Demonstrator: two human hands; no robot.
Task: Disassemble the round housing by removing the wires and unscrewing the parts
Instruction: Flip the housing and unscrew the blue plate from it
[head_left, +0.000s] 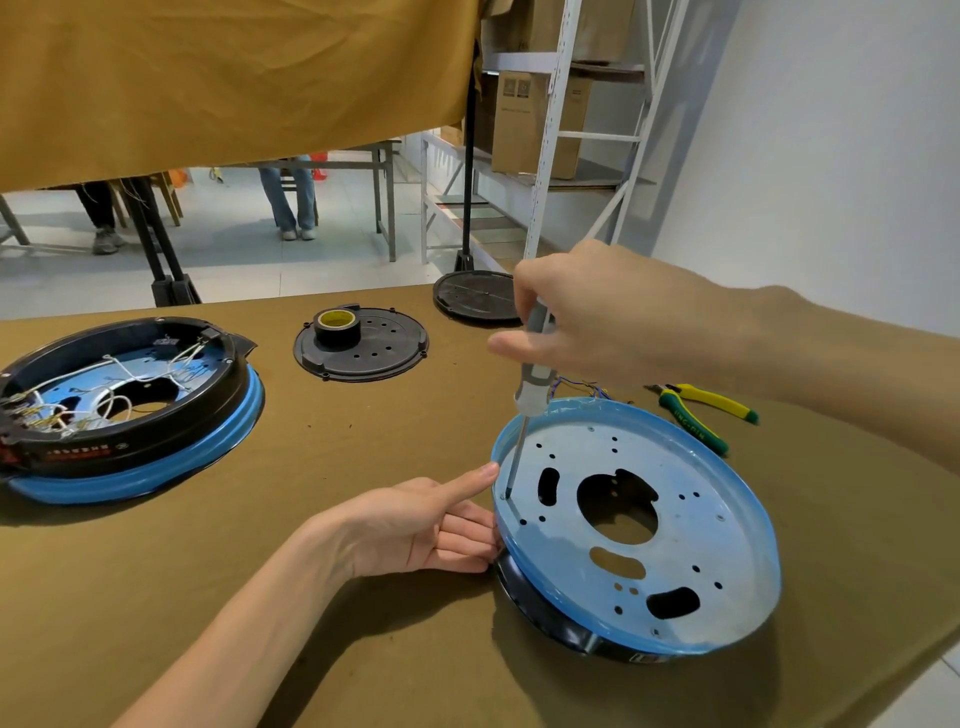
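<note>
Table (363, 519) draped in coarse olive-brown woven cloth, matte. Landmark: round housing (639, 525), a shallow disc sitting near the right front of the table. Its face is a flat metal plate under glossy blue film, punched with small round holes, kidney slots and a large irregular centre cutout; a black glossy rim shows beneath at the near edge. The disc is tilted, face turned up and toward the left.

Far left of the housing: a second housing (124, 405), a black plastic ring on a blue base, white wires tangled inside. Behind-left of the housing: a flat black perforated cover (374, 348), round, with a black tape roll (336, 327), yellow core, standing on it. Behind the housing: another black round cover (475, 297) at the table's far edge. Right-behind it: pliers (701, 410), green-yellow handles, lying flat.

Right hand (597, 322) above the housing's left-rear edge, fingers wrapped around the grey handle of the screwdriver (524, 410). Long axis near vertical, leaning slightly, tip down on a screw near the plate's left rim. Left hand (436, 525) relaxed with straight fingers, fingertips touching the housing's left rim, gripping nothing.
</note>
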